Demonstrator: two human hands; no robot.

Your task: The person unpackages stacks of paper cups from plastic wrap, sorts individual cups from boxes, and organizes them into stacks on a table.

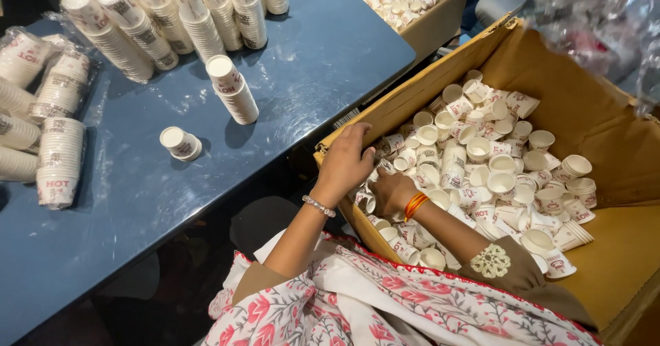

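Right of centre in the frame, the person is reaching both hands into the cardboard box (584,119) of loose paper cups (481,160). Nesting them squarely, rims aligned, would be keeping a stack straight. The left hand (346,161) is curling loosely over cups at the box's near edge; the right hand (390,191) is closing around several cups, fingers partly buried.

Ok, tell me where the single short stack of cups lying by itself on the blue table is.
The short stack lies on its side on the blue table, left of the cardboard box, just below-left of a taller leaning stack.
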